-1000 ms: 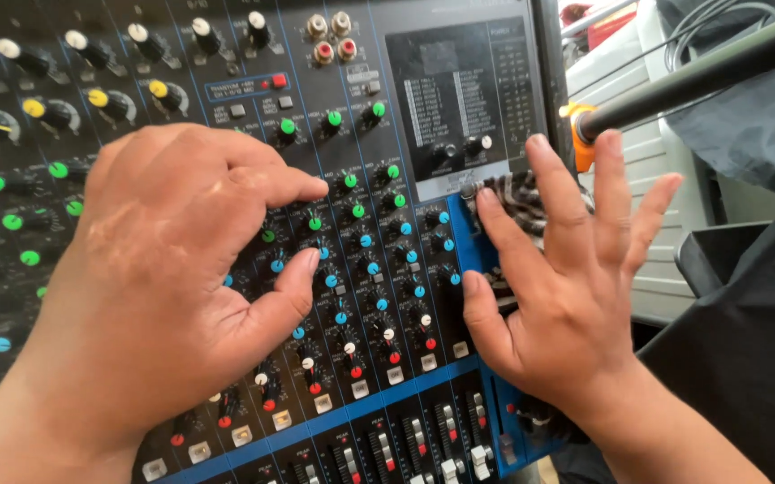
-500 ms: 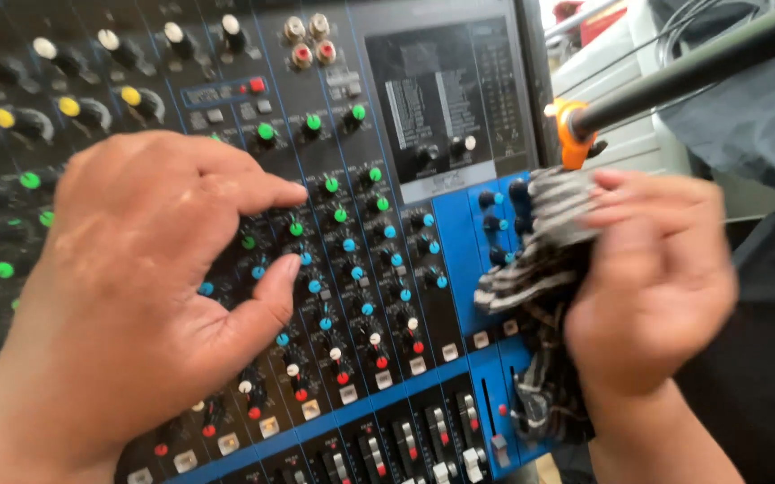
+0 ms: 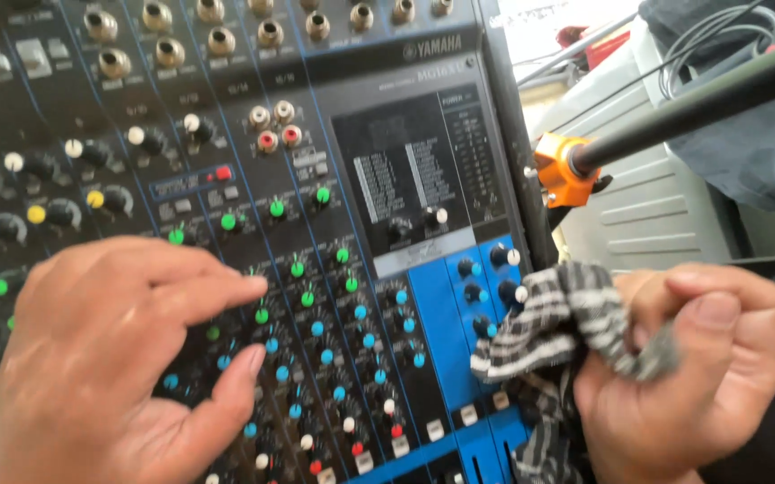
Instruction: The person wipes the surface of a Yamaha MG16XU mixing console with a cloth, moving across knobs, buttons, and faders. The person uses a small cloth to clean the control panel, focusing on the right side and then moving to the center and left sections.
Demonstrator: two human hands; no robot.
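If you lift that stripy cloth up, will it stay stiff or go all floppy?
Probably floppy: the cloth bunches and folds in the right hand, and its loose end hangs down. It looks thin, so likely light. It should not slip easily, since the fingers can pinch its folds.

Bright daylight, white slatted surface (image 3: 665, 215) and dark cloth (image 3: 746, 152) at right.
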